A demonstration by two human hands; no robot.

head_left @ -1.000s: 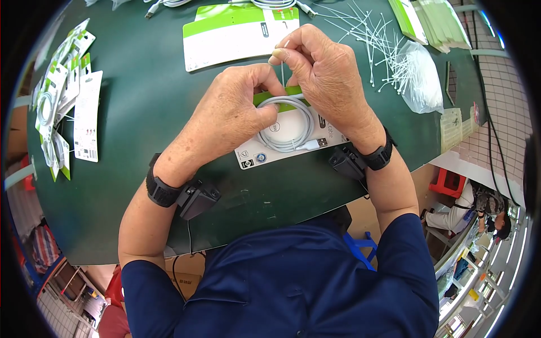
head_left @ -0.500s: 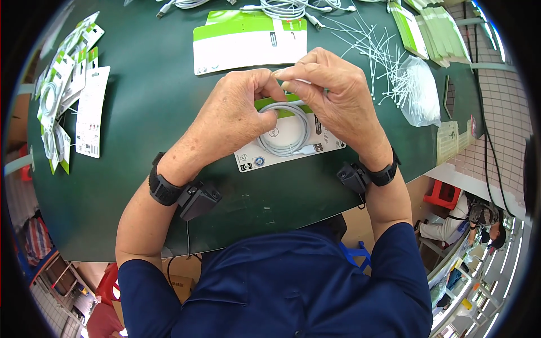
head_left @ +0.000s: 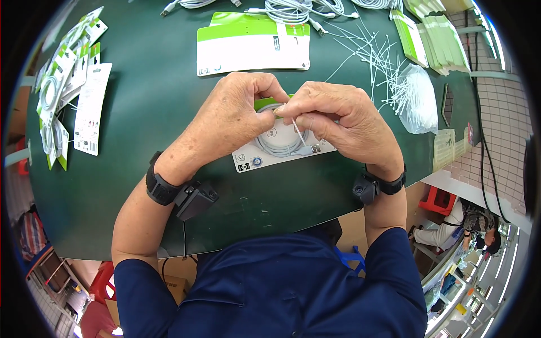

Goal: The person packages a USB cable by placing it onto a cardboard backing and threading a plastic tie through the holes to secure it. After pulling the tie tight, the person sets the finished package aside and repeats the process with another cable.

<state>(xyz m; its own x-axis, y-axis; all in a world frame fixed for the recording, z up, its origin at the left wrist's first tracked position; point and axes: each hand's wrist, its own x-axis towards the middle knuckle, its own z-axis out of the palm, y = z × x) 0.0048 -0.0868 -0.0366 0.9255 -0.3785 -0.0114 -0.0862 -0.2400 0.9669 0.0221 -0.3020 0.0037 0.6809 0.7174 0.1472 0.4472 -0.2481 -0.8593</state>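
Observation:
A grey-white USB cable (head_left: pixel 280 151), wound into a ring, lies on a white and green packaging card (head_left: pixel 245 161) in front of me. Its metal plug (head_left: pixel 309 150) rests at the ring's lower right. My left hand (head_left: pixel 228 115) is closed at the ring's left side, thumb against cable and card; its other fingers are partly hidden. From the right, my right hand (head_left: pixel 352 121) reaches over the ring, pinching a thin white cable tie (head_left: pixel 298 130) between thumb and forefinger. Where the tie meets the card is covered by my fingers.
Flat cards (head_left: pixel 248 53) lie beyond my hands. Loose white ties (head_left: pixel 375 59) spill from a clear bag (head_left: pixel 422 107) at right, near stacked cards (head_left: pixel 442 45). Coiled cables (head_left: pixel 287 10) line the far side. Packed cards (head_left: pixel 62 84) pile up at left.
My right hand has come down and nearer over the ring, its wrist shifting right. The white tie now shows below its fingertips. My left hand stays almost in place.

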